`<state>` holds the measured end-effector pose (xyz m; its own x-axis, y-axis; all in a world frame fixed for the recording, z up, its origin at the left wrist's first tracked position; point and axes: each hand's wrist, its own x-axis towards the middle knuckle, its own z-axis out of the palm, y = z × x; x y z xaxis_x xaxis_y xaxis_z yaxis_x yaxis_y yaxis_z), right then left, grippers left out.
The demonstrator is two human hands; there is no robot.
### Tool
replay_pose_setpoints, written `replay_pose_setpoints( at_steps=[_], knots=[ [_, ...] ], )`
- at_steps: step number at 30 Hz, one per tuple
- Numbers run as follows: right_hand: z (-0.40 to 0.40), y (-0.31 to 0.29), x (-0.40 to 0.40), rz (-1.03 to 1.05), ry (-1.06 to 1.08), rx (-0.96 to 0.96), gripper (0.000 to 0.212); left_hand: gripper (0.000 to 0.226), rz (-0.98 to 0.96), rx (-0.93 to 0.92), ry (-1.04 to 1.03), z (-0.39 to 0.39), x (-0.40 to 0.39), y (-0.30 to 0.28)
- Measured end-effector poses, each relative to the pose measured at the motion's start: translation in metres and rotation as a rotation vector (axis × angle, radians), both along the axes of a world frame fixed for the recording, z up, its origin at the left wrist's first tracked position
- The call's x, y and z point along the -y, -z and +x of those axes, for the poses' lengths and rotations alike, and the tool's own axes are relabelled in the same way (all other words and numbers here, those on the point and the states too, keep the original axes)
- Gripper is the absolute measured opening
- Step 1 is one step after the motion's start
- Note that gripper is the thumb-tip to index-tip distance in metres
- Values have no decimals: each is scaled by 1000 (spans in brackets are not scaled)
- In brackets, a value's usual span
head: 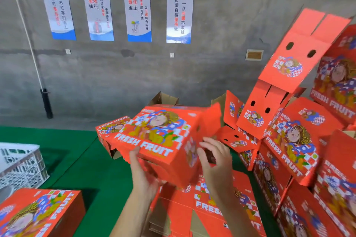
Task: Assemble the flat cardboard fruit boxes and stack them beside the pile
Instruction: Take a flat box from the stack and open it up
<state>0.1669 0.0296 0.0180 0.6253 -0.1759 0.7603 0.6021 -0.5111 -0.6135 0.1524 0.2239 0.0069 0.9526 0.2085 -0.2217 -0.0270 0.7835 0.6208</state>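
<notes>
Here, starting at the far left, a white lattice crate [21, 165] is sitting on the green floor [81, 159], with an assembled red box [40, 213] lying just in front of it at the bottom corner. Moving toward the middle, the left hand [143, 175] is cupping the underside of the folded-up fruit box [154, 136], thumb hooking over its front edge, so it is bearing the box's weight in mid-air above the flat blanks [210, 211]. Next, the right hand [215, 158] is hovering at the box's right end with fingers spread and only lightly bent; whether it is pinching the end flap [211, 119] I cannot tell through the blur. Further right, the pile of boxes [300, 140] is leaning untidily against the wall. To my eye the end flap is standing untucked, so the box could spring back open if set down now, and a careless placement could nudge the tilted pile into sliding.
</notes>
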Motion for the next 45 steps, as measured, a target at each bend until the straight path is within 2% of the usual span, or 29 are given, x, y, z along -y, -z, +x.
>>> replay_pose_setpoints(
  at_steps=[1, 3, 8, 12, 14, 18, 21, 24, 28, 30, 32, 33, 34, 36, 39, 41, 43, 45],
  knots=[
    [-3, 3, -1, 27, -39, -97, 15, 54, -68, 10, 12, 3, -3, 2],
    [-10, 5, -8, 42, -144, -214, 25, 52, -179, -4, -15, 3, -4, 6],
    [-10, 4, -12, -122, -197, -334, 44, 46, -207, 43, -44, 4, -3, 13],
    [-10, -10, -9, -149, -211, -362, 51, 71, -263, 119, -83, 4, -4, 14],
    [-7, -15, -4, -164, -234, -359, 56, 69, -243, 135, -107, 4, -2, 12],
    [-7, -19, 5, -211, -339, -441, 51, 48, -172, 159, -128, 8, 2, 9],
    [-4, -25, 15, -183, -404, -533, 52, 60, -149, 145, -106, 10, 6, 15],
    [1, -35, 22, -112, -455, -511, 44, 73, -129, 136, -74, 13, 12, 9],
    [20, -53, 21, -79, -415, -408, 39, 73, 21, 132, 8, 40, 13, -18],
    [38, -62, 24, -104, -371, -335, 39, 69, 220, 114, 82, 65, 11, -37],
    [61, -69, 28, -147, -296, -275, 38, 50, 482, 31, 116, 92, 17, -57],
    [73, -72, 29, -172, -256, -245, 37, 41, 550, 7, 90, 107, 22, -67],
    [85, -74, 29, -204, -222, -214, 36, 37, 634, 12, 59, 123, 28, -76],
    [108, -75, 27, -279, -171, -165, 33, 44, 796, 126, 98, 159, 44, -93],
    [150, -69, 23, -332, -115, -175, 32, 55, 787, 298, 248, 206, 65, -115],
    [181, -66, 24, -347, -83, -201, 35, 66, 804, 268, 272, 233, 72, -123],
    [212, -63, 25, -371, -65, -245, 40, 67, 861, 270, 198, 253, 75, -123],
    [238, -61, 23, -375, -71, -306, 43, 59, 904, 367, 116, 273, 77, -118]
  ],
)
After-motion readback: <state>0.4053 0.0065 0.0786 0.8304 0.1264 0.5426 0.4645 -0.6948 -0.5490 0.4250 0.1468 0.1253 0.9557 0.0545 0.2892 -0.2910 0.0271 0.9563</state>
